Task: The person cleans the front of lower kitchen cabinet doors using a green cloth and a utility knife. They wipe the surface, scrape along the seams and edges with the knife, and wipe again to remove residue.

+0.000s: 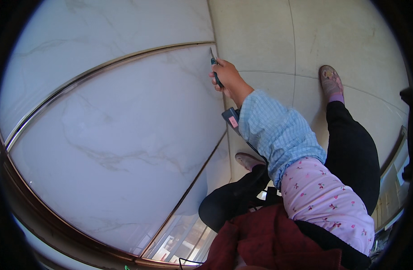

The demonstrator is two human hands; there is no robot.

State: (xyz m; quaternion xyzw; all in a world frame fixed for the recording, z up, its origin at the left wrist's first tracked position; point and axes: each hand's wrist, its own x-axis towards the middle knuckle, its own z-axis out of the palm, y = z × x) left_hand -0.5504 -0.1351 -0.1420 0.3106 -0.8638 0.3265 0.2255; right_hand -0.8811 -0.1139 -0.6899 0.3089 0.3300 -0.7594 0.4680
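My right hand [226, 76] grips the dark green handle of a small tool with a narrow metal blade [213, 58], possibly a knife. The blade points away from me, its tip beside the lower edge of a glossy white marbled wall panel [132, 125]. Just beyond the tip, a gold-toned metal trim strip [101, 67] ends near the floor. I cannot tell whether the blade touches the panel. A light-blue checked sleeve cover [277, 125] is over my right forearm. My left hand is out of view.
Beige tiled floor [267, 40] meets the wall panels to the right. My shoes [331, 79] stand on it. A dark box-shaped device [231, 118] with a pink label is beside my forearm. A thin metal strip [193, 184] divides the nearer panels. A framed object [392, 182] is at far right.
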